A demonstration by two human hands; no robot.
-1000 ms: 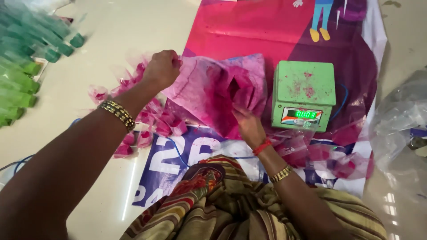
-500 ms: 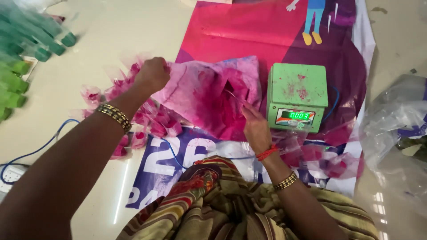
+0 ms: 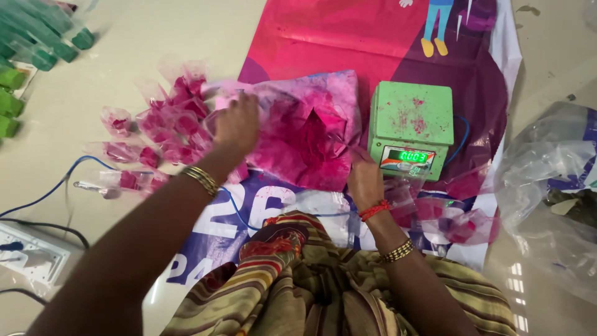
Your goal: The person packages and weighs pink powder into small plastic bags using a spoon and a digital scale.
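Pink powder (image 3: pixel 292 146) lying heaped in an opened, stained plastic bag (image 3: pixel 336 93) at the middle of the printed banner (image 3: pixel 323 37) spread on the floor (image 3: pixel 112 68). Starting far left: green packets (image 3: pixel 25 37) bunched at the edge, well apart from the work; a white socket box (image 3: pixel 28 258) and blue cable (image 3: pixel 50 190) lower down. Next, small clear pouches of pink powder (image 3: pixel 168 121) piled just beside the bag. Left hand (image 3: pixel 237 124) reaching over that pile, fingers curled at the bag's left edge, seemingly gripping the plastic, though not showing clearly. Right hand (image 3: pixel 364 180) pinching something thin at the bag's right side; cannot tell exactly what. Further right, a green scale (image 3: pixel 413 118) dusted pink, display lit, then more filled pouches (image 3: pixel 457 224) and crumpled clear plastic (image 3: pixel 553 186). Judging risk: tugging the bag unevenly probably spilling loose powder over banner and scale; cable near the knee possibly snagging.
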